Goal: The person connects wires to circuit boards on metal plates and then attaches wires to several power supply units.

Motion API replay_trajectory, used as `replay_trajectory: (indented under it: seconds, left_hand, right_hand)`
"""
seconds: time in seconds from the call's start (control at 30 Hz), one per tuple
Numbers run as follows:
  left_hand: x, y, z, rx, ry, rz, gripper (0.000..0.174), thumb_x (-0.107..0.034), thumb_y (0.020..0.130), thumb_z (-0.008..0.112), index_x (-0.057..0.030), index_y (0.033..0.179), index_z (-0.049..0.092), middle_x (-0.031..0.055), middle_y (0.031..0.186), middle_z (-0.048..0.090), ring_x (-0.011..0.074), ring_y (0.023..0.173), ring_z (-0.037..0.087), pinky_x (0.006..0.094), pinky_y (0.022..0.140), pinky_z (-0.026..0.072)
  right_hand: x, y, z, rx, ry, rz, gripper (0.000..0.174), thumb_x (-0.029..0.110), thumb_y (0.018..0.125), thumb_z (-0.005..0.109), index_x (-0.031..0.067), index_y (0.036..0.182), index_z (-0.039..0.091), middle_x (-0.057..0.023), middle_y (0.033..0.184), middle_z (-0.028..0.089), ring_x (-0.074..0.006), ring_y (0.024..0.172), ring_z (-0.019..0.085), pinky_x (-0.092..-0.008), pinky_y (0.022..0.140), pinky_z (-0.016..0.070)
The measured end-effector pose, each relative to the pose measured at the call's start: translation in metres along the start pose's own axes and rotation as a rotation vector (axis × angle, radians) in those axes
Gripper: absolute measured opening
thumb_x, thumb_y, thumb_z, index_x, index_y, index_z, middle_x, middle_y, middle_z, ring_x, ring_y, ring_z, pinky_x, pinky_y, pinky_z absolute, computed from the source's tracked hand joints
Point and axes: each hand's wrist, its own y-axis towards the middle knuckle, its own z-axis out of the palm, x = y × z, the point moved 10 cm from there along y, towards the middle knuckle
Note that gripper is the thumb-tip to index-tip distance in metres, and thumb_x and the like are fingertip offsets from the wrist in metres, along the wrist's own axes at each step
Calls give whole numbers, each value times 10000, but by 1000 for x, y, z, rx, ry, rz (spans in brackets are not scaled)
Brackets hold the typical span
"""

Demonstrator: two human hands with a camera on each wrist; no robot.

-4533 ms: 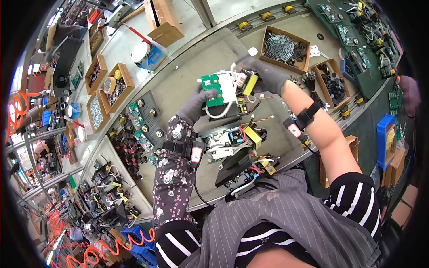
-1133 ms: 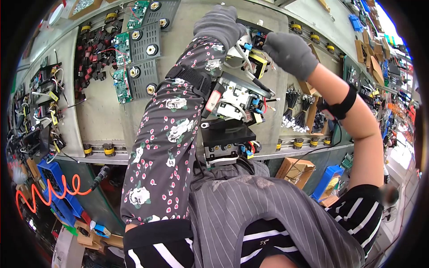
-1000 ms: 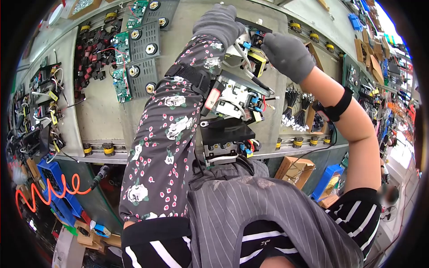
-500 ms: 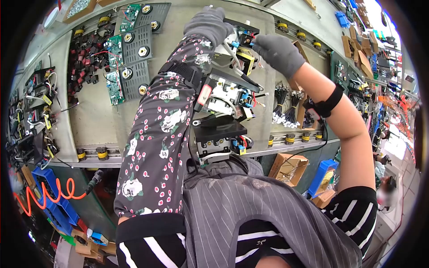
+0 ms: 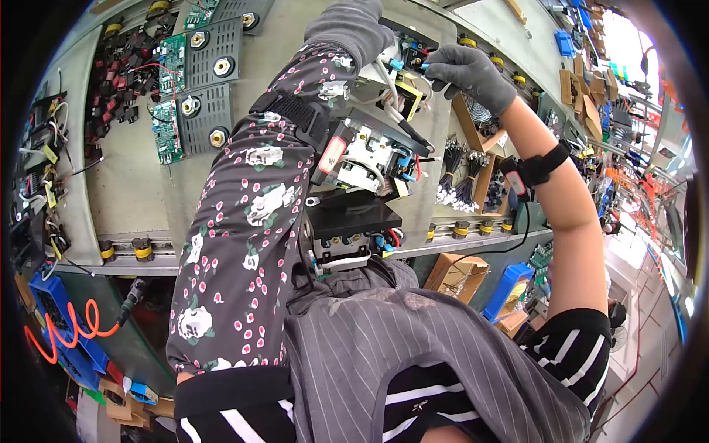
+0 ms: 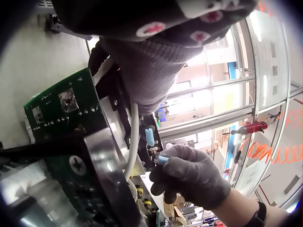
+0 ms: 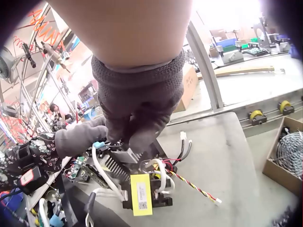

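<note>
My gloved right hand (image 5: 473,77) pinches a small light-blue sleeved cable end (image 6: 163,160) between thumb and fingers, beside the farthest circuit unit (image 5: 402,96). That unit has a green board (image 6: 71,106), a white cable (image 6: 134,137) and a yellow-wrapped transformer (image 7: 142,194). A second light-blue sleeve (image 6: 150,136) sits on it. My gloved left hand (image 5: 347,29) lies at the unit's left end, its fingers hidden, so I cannot tell what they hold. Nearer to me stand a second unit (image 5: 369,155) and a third under a black plate (image 5: 354,214).
Grey perforated plates (image 5: 207,111) with green boards lie to the left, past them a heap of black and red parts (image 5: 133,70). Bundles of black wires (image 5: 458,177) and a cardboard box with a coiled part (image 5: 473,122) are at the right. Rollers (image 5: 142,249) line the table edge.
Earlier both hands held up a green board with a white cable; now they work at the far unit on the table. Lately the right fingers have shifted and the view has swung slightly.
</note>
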Motion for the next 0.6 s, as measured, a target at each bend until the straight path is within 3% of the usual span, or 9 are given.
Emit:
replay_trajectory:
  seconds: [0.1, 0.17, 0.27, 0.33, 0.4, 0.43, 0.5, 0.6]
  left_hand:
    - [1, 0, 0, -54, 2, -4, 303, -289, 748, 638, -59, 946, 634, 193, 945, 643, 345, 914, 618, 423, 806, 488]
    - [1, 0, 2, -52, -2, 5, 301, -289, 748, 638, -60, 944, 634, 193, 944, 643, 345, 914, 618, 423, 805, 488]
    - [-1, -1, 1, -72, 0, 23, 296, -290, 749, 637, -61, 937, 633, 191, 939, 642, 345, 913, 617, 423, 804, 489]
    - [-2, -2, 1, -88, 3, 34, 292, -290, 750, 636, -62, 933, 633, 190, 935, 642, 344, 912, 617, 423, 803, 489]
    - [-2, -3, -1, -113, 4, 40, 289, -291, 750, 635, -64, 929, 632, 188, 932, 641, 344, 912, 617, 423, 803, 489]
    - [-2, -3, -2, -124, 3, 41, 287, -291, 750, 634, -64, 927, 632, 188, 931, 641, 344, 912, 616, 423, 802, 489]
    - [-4, -4, -4, -150, 8, 58, 284, -291, 751, 633, -65, 922, 632, 186, 927, 640, 344, 911, 616, 423, 801, 489]
    - [-6, -5, -4, -167, 2, 86, 279, -292, 751, 632, -67, 916, 631, 185, 922, 639, 343, 910, 616, 423, 800, 490]
  right_hand:
    - [5, 0, -2, -39, 10, -86, 202, 230, 860, 661, 41, 931, 652, -1, 745, 641, -65, 667, 615, -205, 575, 503]
    - [15, 1, -4, -24, -183, -156, 193, 229, 863, 654, 44, 919, 652, -5, 704, 629, -60, 673, 613, -220, 553, 486]
    - [30, 2, 0, -15, -448, -50, 149, 173, 875, 645, 24, 865, 643, 18, 692, 591, -44, 619, 529, -207, 560, 450]
    - [40, 2, 3, -1, -461, -93, 143, 174, 853, 658, 33, 869, 637, 2, 664, 585, -64, 596, 526, -240, 557, 449]
    - [63, 3, 12, 0, -763, -225, 150, 165, 825, 662, 26, 839, 608, -53, 627, 562, -134, 564, 521, -294, 561, 440]
    - [70, 5, 16, 6, -766, -222, 150, 165, 825, 662, 26, 839, 608, -53, 627, 562, -134, 564, 521, -294, 561, 440]
    - [71, 3, 23, 27, -979, -145, 159, 154, 807, 656, 18, 808, 572, -108, 609, 526, -209, 550, 492, -334, 574, 426]
    - [71, -3, 25, -5, -882, -219, 185, 148, 810, 649, 8, 770, 536, -123, 594, 505, -234, 546, 453, -336, 570, 418]
